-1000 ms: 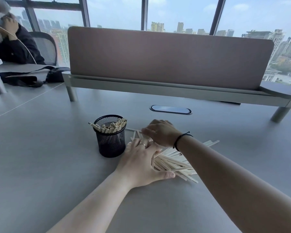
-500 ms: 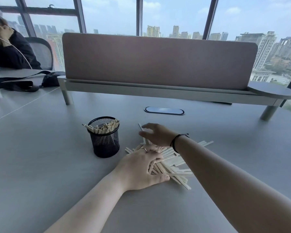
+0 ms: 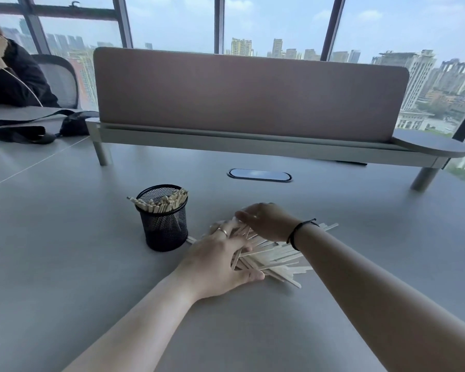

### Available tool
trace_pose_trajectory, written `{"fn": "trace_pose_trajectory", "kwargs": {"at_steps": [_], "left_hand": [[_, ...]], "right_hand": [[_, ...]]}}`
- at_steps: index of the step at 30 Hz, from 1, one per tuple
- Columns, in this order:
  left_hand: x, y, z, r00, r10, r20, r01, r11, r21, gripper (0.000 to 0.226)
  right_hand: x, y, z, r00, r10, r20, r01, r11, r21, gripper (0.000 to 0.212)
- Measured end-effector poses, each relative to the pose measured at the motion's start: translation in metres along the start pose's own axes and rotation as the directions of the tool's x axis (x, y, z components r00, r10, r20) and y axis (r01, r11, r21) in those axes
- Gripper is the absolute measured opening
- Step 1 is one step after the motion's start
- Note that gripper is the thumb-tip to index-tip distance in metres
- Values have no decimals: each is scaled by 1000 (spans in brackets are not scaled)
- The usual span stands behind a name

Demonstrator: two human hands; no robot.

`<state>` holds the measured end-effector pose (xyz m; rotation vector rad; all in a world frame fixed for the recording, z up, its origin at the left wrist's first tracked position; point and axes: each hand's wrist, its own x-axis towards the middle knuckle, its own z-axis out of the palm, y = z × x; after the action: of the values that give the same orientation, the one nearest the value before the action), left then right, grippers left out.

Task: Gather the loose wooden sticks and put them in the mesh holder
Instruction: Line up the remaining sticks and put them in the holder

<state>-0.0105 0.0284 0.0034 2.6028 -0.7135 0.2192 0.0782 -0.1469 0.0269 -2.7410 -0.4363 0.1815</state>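
Two hands work a heap of loose wooden sticks point(image 3: 274, 257) on the grey table point(image 3: 65, 264), just right of the black mesh holder point(image 3: 164, 226), which already stands full of sticks. Left hand point(image 3: 220, 264) presses flat on the heap with fingers spread; right hand point(image 3: 269, 221) curls over its far edge, though whether it grips any stick I cannot tell

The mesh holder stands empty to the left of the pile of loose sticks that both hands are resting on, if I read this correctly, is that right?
Not quite: the mesh holder is not empty. The head view shows it already holding a bunch of sticks that poke above its rim. The rest is right: it stands to the left of the pile of loose sticks, with the left hand and right hand resting on that pile.
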Motion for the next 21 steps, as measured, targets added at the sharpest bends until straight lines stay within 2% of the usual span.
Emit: {"fn": "trace_pose_trajectory", "kwargs": {"at_steps": [2, 5, 7, 10, 13, 16, 19, 21], "left_hand": [[1, -1, 2, 1000, -11, -12, 11, 1000, 2, 71], [1, -3, 5, 997, -74, 21, 73, 997, 37, 93], [0, -3, 5, 995, -92, 33, 90, 994, 66, 99], [-2, -1, 4, 998, -55, -8, 56, 994, 94, 95], [-3, 2, 4, 999, -26, -25, 28, 995, 92, 89], [-5, 3, 3, 1000, -12, -24, 13, 998, 63, 81], [-6, 1, 5, 1000, -28, 8, 28, 1000, 2, 88], [-6, 0, 7, 1000, -26, 14, 26, 999, -19, 94]], "right_hand": [[-16, 10, 6, 998, -5, -63, 7, 999, 34, 59], [-40, 16, 16, 988, -46, -146, 60, 994, 94, 41], [-53, 16, 24, 979, -80, -185, 99, 991, 95, 42], [-64, 19, 31, 974, -98, -205, 116, 990, 76, 61], [-77, 21, 26, 971, -97, -219, 116, 990, 76, 66], [-91, 24, 22, 976, -128, -178, 146, 985, 89, 84], [-100, 28, 21, 982, -173, -70, 172, 985, -22, 113], [-104, 28, 22, 984, -171, -59, 167, 983, -72, 120]]}}
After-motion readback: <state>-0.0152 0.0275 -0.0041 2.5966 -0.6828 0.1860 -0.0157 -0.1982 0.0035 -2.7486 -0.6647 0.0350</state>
